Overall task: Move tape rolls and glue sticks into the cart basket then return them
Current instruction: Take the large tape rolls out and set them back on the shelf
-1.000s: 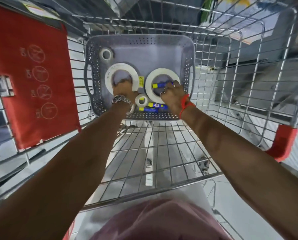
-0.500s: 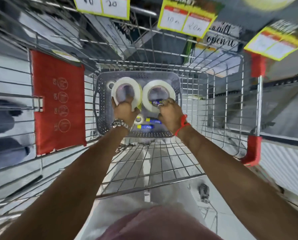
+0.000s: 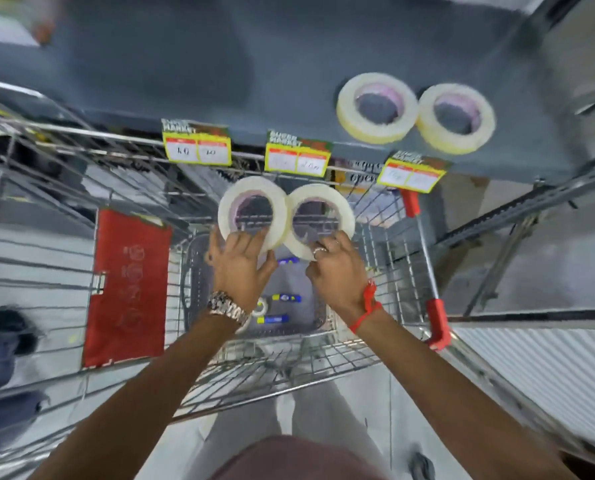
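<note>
Left hand [image 3: 242, 263] grips a large white tape roll [image 3: 253, 211] by its near rim, fingers [image 3: 235, 237] curled over the edge. Right hand [image 3: 337, 268] grips a second white tape roll [image 3: 320, 216] the same way, a ring showing on one finger. Both rolls are held up above the grey plastic basket [image 3: 194, 271] in the wire cart [image 3: 375, 355], their holes facing the camera, rims touching side by side, left roll slightly overlapping the right.

In the basket: two blue glue sticks, one [image 3: 286, 298] above the other [image 3: 273, 319], both lying flat with long axes running left-right. A third blue glue stick [image 3: 288, 261] shows only as a short piece between the two hands. A small white tape roll [image 3: 260, 307] lies just left of the sticks, half hidden by the left wrist and its metal watch [image 3: 227, 308].

On the grey shelf [image 3: 185, 81] beyond the cart, two more large rolls lie flat, holes up, touching: one [image 3: 375, 107] left, one [image 3: 457, 118] right. Open shelf surface lies left of them. Three yellow price tags [image 3: 298, 157] hang on the shelf's front edge, just above the held rolls; writing too blurred to read.

Red child-seat flap [image 3: 128, 289] stands at the cart's left wall. A red cord [image 3: 367, 308] circles the right wrist. Picture is motion-blurred; basket's far wall is hidden behind the hands and rolls.
</note>
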The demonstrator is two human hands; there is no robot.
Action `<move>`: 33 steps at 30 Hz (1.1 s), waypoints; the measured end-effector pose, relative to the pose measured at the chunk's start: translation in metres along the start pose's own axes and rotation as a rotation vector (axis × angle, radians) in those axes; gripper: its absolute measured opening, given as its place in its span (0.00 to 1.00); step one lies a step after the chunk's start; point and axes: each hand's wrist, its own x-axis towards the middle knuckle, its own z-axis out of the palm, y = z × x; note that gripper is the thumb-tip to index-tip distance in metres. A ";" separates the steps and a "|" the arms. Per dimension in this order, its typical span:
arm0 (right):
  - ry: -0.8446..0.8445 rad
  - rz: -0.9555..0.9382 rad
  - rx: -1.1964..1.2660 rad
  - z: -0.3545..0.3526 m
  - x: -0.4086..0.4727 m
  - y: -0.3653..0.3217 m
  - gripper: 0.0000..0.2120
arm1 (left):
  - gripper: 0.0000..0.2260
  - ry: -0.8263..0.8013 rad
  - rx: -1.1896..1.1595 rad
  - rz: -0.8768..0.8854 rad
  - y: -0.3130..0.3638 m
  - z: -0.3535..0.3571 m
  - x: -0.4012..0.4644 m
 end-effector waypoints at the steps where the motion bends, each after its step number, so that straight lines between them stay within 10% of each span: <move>1: 0.074 0.014 0.007 -0.011 0.001 0.008 0.10 | 0.17 0.079 0.008 0.055 0.009 -0.007 0.008; 6: 0.311 0.204 0.035 -0.075 0.021 0.058 0.14 | 0.16 0.285 0.013 0.259 0.067 -0.040 0.072; 13: 0.292 0.526 -0.008 -0.128 0.067 0.134 0.15 | 0.19 -0.049 0.055 0.256 0.137 -0.044 0.164; 25: 0.108 0.497 -0.083 -0.112 0.087 0.161 0.19 | 0.20 -0.168 0.069 0.293 0.154 -0.008 0.192; 33: 0.478 0.280 0.102 -0.062 0.057 0.100 0.20 | 0.26 0.130 -0.141 0.250 0.105 0.009 0.127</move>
